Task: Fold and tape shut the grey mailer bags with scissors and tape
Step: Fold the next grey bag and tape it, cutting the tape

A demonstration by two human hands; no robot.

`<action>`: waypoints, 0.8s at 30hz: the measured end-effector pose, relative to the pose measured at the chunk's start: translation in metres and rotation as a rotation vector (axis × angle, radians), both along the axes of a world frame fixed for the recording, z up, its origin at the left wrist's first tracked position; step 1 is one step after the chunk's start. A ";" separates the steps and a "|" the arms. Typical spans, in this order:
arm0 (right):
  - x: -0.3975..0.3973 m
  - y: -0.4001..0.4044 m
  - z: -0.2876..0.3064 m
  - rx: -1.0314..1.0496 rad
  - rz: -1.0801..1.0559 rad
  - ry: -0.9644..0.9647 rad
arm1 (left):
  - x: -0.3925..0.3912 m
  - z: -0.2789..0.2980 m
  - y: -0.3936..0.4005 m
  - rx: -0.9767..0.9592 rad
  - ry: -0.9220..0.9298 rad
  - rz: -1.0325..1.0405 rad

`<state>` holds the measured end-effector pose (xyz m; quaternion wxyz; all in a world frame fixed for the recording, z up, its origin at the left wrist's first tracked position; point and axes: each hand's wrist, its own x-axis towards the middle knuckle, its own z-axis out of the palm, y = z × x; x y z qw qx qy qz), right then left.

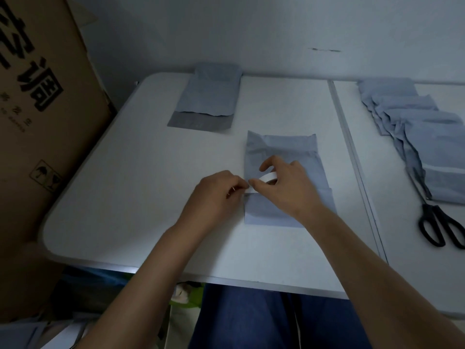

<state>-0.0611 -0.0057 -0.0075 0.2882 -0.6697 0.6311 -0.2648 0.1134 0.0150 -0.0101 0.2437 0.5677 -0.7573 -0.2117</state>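
Both hands are right down on the folded grey mailer bag (284, 172) in the middle of the white table (141, 172). The right hand (289, 187) grips the white tape roll (268, 178), fingers curled over it and thumb at its near side, the roll sitting on the bag's folded flap. The left hand (216, 195) is pinched shut on the free end of the tape (249, 189), just at the bag's left edge, so the two hands sit almost touching. Off to the far left of the table lies another grey mailer bag (208, 96), its darker flap open toward the person. On the right, a fanned stack of mailer bags (415, 132) overlaps down the table, and the black-handled scissors (437, 222) rest at the near end of that stack, untouched. A big cardboard box (37, 109) stands at the left.
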 end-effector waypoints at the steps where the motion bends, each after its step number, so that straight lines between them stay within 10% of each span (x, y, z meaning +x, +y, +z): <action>1: 0.000 0.000 0.000 0.000 0.002 0.001 | -0.002 -0.004 0.001 -0.030 -0.011 -0.038; 24: -0.001 -0.005 -0.007 -0.009 0.005 0.003 | 0.008 -0.008 0.003 -0.132 -0.232 -0.027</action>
